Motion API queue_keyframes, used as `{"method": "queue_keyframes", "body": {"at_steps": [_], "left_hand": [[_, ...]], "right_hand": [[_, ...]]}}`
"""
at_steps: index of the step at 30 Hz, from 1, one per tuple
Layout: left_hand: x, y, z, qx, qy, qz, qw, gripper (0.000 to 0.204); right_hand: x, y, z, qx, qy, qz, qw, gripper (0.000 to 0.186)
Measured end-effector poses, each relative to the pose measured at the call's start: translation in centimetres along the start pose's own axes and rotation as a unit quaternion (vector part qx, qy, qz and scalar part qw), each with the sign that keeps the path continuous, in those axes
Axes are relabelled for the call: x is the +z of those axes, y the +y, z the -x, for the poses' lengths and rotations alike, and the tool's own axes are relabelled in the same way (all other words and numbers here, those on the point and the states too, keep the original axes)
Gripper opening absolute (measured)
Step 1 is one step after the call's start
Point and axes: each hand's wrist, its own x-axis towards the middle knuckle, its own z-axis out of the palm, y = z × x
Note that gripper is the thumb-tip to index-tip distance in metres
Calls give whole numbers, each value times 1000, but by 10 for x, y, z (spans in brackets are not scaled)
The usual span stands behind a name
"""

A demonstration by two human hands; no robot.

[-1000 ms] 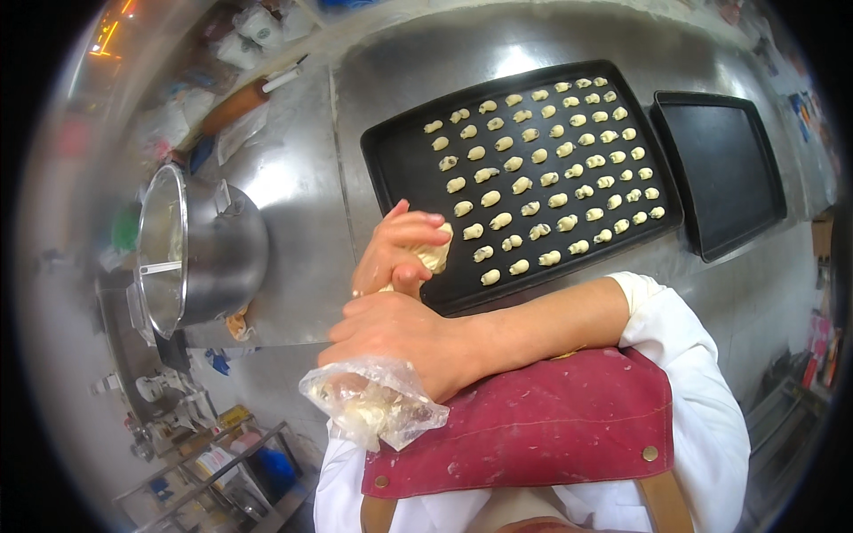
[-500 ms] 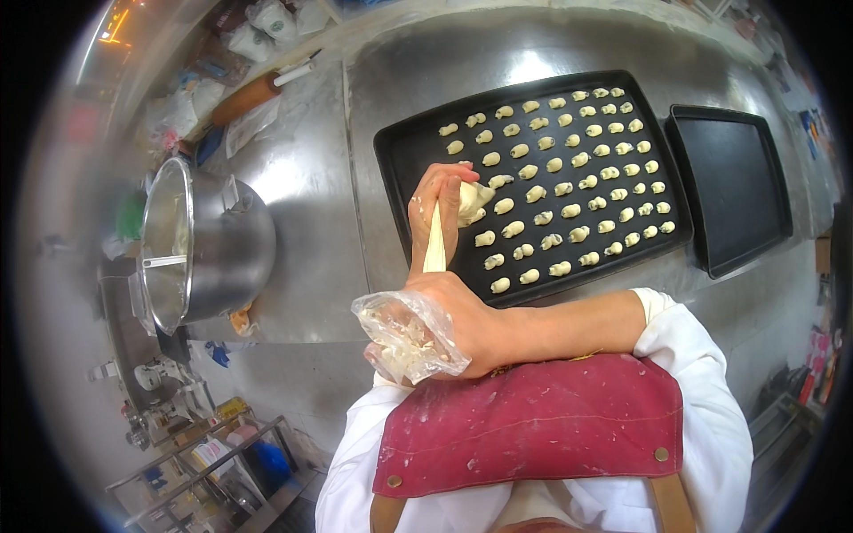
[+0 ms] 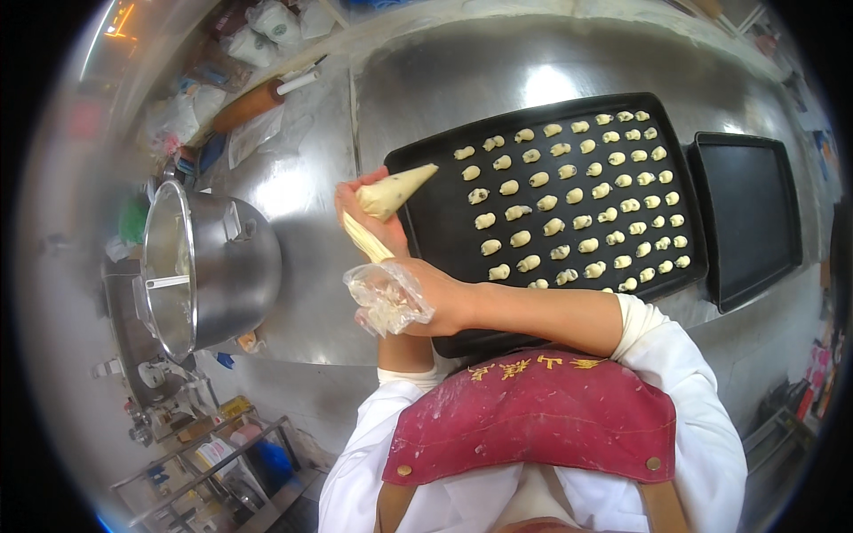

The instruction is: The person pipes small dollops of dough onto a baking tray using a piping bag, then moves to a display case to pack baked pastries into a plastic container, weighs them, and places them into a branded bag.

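We count most of the large baking tray (image 3: 434, 218) as done: rows of pale, dark-flecked piped mounds (image 3: 552, 226) cover it, while a strip along its left side carries none. Our left hand (image 3: 388, 234) cradles the piping bag (image 3: 395, 190), part-filled with pale, flecked mixture, its tip above the tray's far-left part; our right hand (image 3: 437, 293) clenches its twisted end. The smaller tray (image 3: 746, 222) at right shows bare bottom; we cannot make out the contents of the steel pot (image 3: 253, 289) at left.
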Motion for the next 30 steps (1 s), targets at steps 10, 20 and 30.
{"method": "queue_keyframes", "body": {"at_steps": [10, 20, 30], "left_hand": [[14, -36, -46, 11, -27, -127, 992, 40], [16, -48, -51, 19, -39, -139, 989, 38], [13, -45, -52, 34, -47, -165, 985, 35]], "right_hand": [[-16, 38, -20, 50, 18, 35, 998, 20], [-21, 45, -20, -25, 50, 80, 995, 25], [-21, 43, -19, 8, 40, 54, 998, 23]]}}
